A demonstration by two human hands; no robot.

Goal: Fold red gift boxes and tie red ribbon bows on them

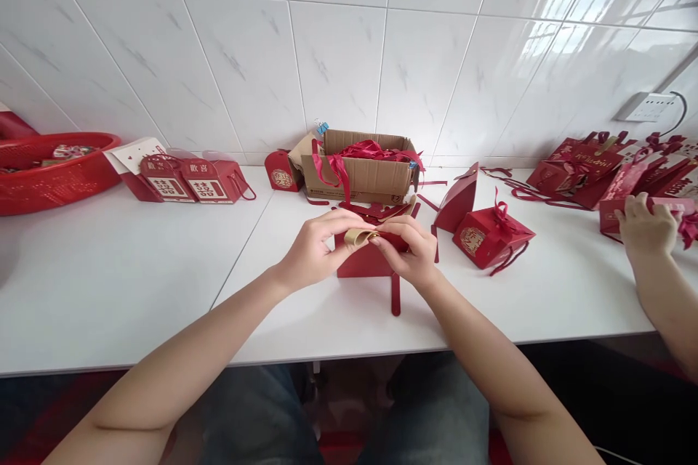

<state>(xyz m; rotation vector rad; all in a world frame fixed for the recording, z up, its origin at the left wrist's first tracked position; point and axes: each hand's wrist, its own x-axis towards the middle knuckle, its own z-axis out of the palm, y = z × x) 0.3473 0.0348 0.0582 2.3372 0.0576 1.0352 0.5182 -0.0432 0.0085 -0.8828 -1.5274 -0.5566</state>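
Observation:
Both my hands are raised over a red box or bag [363, 263] that sits on the white table. My left hand [316, 251] pinches a looped gold strap [358, 237] from the left. On its other side, my right hand [410, 247] pinches the same strap, with the fingertips of both hands close together. My fingers cover part of the strap, so how its ends run is hidden. A narrow red strip [395, 296] hangs down from under my right hand onto the table. More red strips [376, 212] lie just behind my hands.
A cardboard box [357, 185] of red ribbon [376, 152] stands by the tiled wall. A red gift box with a bow [494, 236] is at right, red-and-white boxes [201, 182] at left. A red basket [54, 185] sits far left. Another person's hand [648, 229] holds a box far right.

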